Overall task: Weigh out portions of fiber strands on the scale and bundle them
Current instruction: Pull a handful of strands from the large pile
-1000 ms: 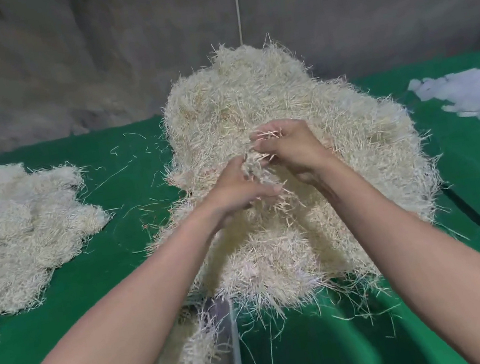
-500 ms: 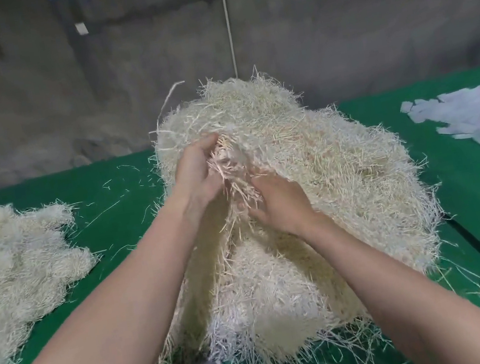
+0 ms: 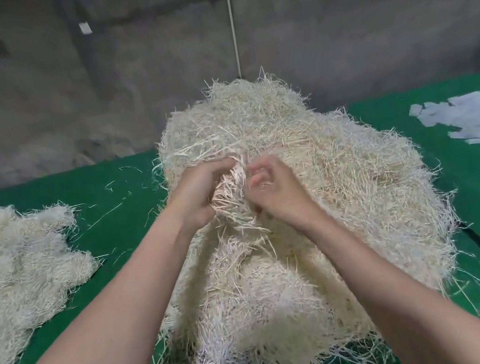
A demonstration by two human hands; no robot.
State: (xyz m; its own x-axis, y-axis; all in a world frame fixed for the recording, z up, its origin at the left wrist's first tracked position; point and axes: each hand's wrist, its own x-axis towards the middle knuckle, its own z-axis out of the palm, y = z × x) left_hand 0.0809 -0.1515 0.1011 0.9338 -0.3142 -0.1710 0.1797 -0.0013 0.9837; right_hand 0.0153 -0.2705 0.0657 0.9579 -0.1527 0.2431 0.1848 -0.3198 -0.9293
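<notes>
At frame centre, the left hand and right hand curl around a clump of strands, gripping it between them against the big pile. On the green cloth, a smaller heap lies lower left; white scraps sit upper right.

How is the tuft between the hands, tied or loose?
Loose: no tie shows around the tuft; its strands splay out where the left hand and right hand grip it.
</notes>
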